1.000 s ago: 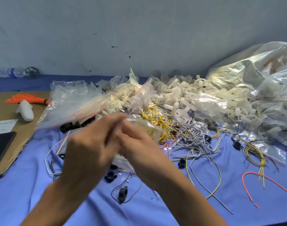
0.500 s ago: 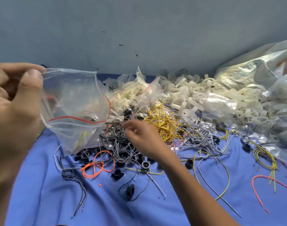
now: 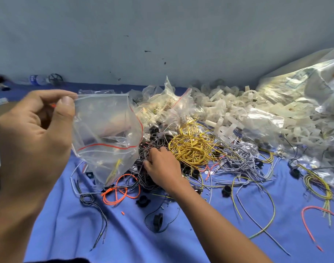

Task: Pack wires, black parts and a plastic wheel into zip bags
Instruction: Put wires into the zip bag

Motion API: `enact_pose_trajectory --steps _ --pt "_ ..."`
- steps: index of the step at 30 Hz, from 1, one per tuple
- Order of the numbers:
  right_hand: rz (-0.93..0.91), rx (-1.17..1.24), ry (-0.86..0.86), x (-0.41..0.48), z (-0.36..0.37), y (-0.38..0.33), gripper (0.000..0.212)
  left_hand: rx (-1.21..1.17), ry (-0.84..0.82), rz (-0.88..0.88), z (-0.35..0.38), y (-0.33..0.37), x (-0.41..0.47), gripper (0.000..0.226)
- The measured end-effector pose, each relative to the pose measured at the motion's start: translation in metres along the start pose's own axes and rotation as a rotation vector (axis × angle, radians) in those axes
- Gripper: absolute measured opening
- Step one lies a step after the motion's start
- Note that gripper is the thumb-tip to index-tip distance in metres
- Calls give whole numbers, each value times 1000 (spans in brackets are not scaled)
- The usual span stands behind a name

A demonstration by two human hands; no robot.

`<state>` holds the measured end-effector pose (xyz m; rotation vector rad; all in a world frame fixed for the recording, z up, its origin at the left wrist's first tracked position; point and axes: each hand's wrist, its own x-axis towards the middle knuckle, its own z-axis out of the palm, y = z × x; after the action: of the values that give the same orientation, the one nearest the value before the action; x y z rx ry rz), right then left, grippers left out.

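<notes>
Fingertips of your right hand (image 3: 163, 168) vanish among the dark wires (image 3: 145, 149), grip unreadable, while your raised left hand (image 3: 33, 133) pinches the zip bag (image 3: 105, 133) by its corner.

Pale grey-blue wall (image 3: 162, 31) is running across the whole back, plain, carrying a few dark specks. Blue cloth (image 3: 128, 242) is covering the work surface up to the wall's foot, creasing near the front. Brown board (image 3: 1, 111) is showing far left. Light is falling soft, even.
</notes>
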<state>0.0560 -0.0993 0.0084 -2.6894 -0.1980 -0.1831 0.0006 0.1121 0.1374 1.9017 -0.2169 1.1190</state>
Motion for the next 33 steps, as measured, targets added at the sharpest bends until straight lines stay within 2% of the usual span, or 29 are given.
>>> enact_pose_trajectory --steps 4,9,11,16,18,20,22,24,27,29,32,33 --pt "45 282 139 -1 -17 13 16 9 -16 -34 6 4 -1 30" --pt "311 966 186 -11 -58 43 14 3 -49 -35 21 19 -4 27" --pt "345 1147 213 -18 -72 56 12 11 -69 -29 28 25 -6 24" --pt "298 1340 282 -47 -105 79 14 31 -76 -15 50 34 -7 16" --pt "271 1396 326 -61 -119 83 15 58 -59 15 59 37 -9 21" --pt "265 1435 401 -75 -133 86 17 122 -37 85 69 41 -11 29" --pt "275 1496 471 -86 -146 87 22 184 -43 176 79 46 -16 27" --pt "283 1550 466 -97 -158 85 32 241 -77 255 89 51 -24 23" --pt "187 1369 335 -111 -167 73 24 274 -167 329 101 56 -42 19" --pt "101 1086 281 -116 -161 60 18 247 -250 354 106 57 -56 19" --pt "-8 504 325 -118 -141 48 20 193 -414 408 109 65 -79 20" --pt "-26 421 292 -119 -134 45 21 166 -481 416 108 68 -87 21"
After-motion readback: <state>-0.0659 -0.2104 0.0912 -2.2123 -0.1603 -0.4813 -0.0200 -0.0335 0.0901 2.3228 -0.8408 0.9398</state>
